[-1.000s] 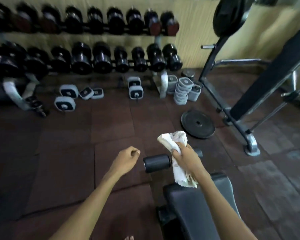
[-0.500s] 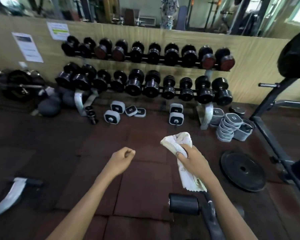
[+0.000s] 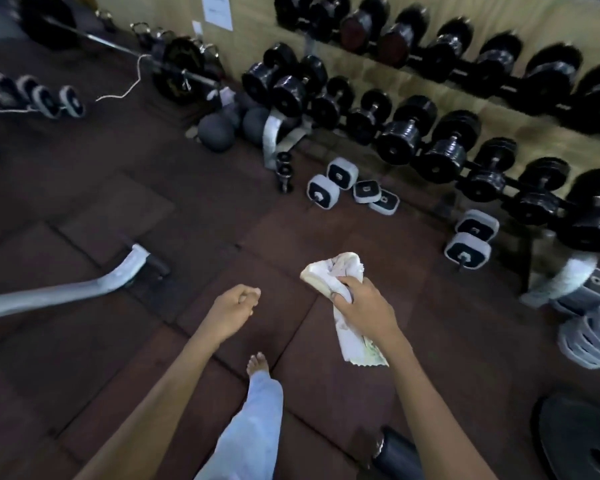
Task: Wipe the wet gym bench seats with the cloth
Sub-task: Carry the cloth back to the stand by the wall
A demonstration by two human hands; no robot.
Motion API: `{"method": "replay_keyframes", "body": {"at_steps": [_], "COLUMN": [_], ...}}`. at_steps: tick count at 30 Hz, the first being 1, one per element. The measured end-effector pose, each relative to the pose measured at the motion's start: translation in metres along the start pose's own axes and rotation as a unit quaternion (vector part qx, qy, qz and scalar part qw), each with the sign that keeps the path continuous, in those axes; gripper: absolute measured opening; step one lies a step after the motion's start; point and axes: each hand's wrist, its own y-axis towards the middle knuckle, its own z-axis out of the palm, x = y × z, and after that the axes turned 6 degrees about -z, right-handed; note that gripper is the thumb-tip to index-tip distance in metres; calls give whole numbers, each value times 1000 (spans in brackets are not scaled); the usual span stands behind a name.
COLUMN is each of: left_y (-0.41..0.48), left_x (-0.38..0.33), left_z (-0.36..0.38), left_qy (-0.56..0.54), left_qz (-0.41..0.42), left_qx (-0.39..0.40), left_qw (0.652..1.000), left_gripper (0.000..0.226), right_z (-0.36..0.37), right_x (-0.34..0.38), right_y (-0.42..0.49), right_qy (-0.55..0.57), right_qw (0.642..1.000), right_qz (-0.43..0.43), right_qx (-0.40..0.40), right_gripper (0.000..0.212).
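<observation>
My right hand [image 3: 362, 308] grips a crumpled white cloth [image 3: 333, 271], whose loose end hangs below my wrist over the dark red floor. My left hand [image 3: 231, 306] is held out beside it, fingers curled into a loose fist with nothing in it. Of the bench only a black foam roller pad [image 3: 395, 450] shows, at the bottom edge under my right forearm. The bench seat itself is out of view. My bare foot [image 3: 257, 363] and pale trouser leg step forward between my arms.
A two-tier dumbbell rack [image 3: 430, 133] runs along the wall at upper right. Small grey dumbbells [image 3: 329, 188] lie on the floor before it. A grey metal frame leg [image 3: 84, 285] lies at left. A black weight plate [image 3: 582, 438] and stacked grey plates [image 3: 593, 337] sit at right.
The view has swung left and away from the bench; the padded seat has left the frame. A foot has come forward. Both hands keep their pose, the right still holding the cloth.
</observation>
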Motion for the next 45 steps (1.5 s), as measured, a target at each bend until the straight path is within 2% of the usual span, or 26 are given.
{"method": "replay_keyframes", "body": {"at_steps": [3, 7, 21, 25, 34, 45], "left_y": [58, 122, 372, 460, 615, 836], "left_x": [-5, -20, -103, -142, -238, -260], "left_z": [-32, -82, -266, -320, -438, -627], "left_qy": [-45, -112, -179, -214, -235, -265], "left_qz": [-36, -86, -81, -102, -112, -112], "left_qx": [-17, -66, -225, -281, -320, -341], "left_qw": [998, 988, 954, 930, 911, 895], "left_gripper": [16, 19, 15, 17, 18, 18], "right_z": [7, 14, 31, 24, 8, 54], "right_x": [31, 84, 247, 295, 410, 559], "right_y": [78, 182, 537, 659, 877, 1129], "right_qy": [-40, -26, -36, -21, -29, -41], "right_qw": [998, 996, 974, 965, 937, 933], "right_qz": [-26, -42, -174, -211, -282, -301], "right_qx": [29, 73, 137, 155, 206, 193], "right_gripper": [40, 38, 36, 36, 31, 35]}}
